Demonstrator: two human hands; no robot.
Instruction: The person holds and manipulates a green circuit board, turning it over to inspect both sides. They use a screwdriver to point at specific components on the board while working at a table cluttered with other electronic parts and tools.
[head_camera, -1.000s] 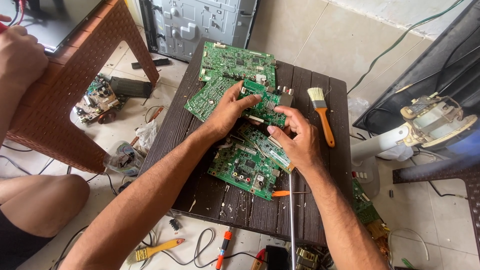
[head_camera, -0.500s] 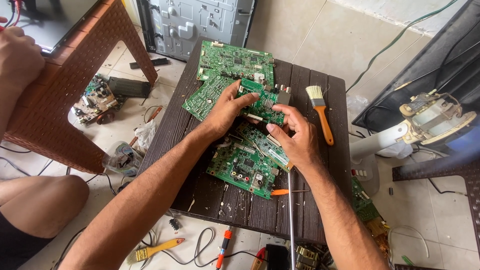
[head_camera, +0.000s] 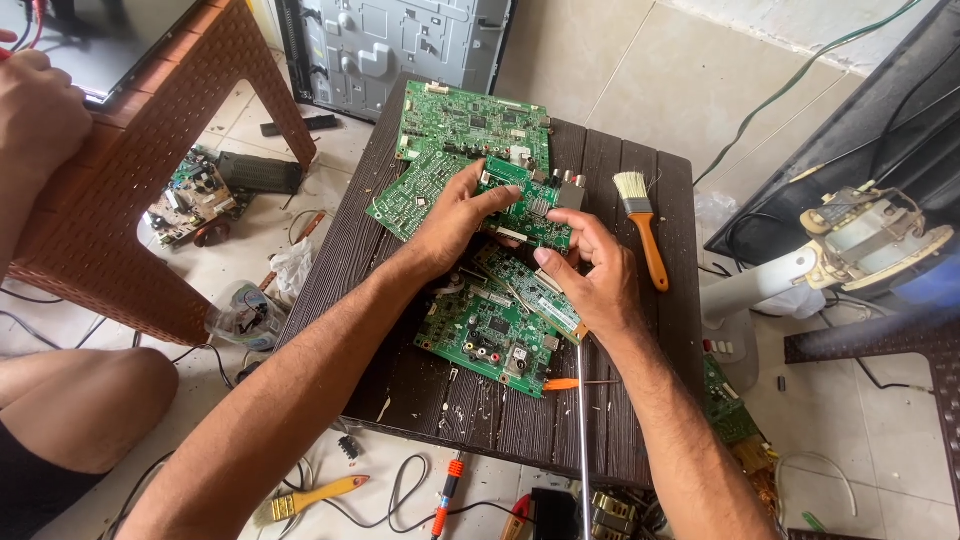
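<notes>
While the left hand (head_camera: 455, 215) fingers pinch the small circuit board (head_camera: 525, 205), the right hand (head_camera: 590, 275) fingers curl against its lower edge.

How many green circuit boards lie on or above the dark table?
5: one held in both hands, one at the far edge, one left of the hands, one under the right wrist, one nearest the camera. Others may lie hidden beneath.
</notes>
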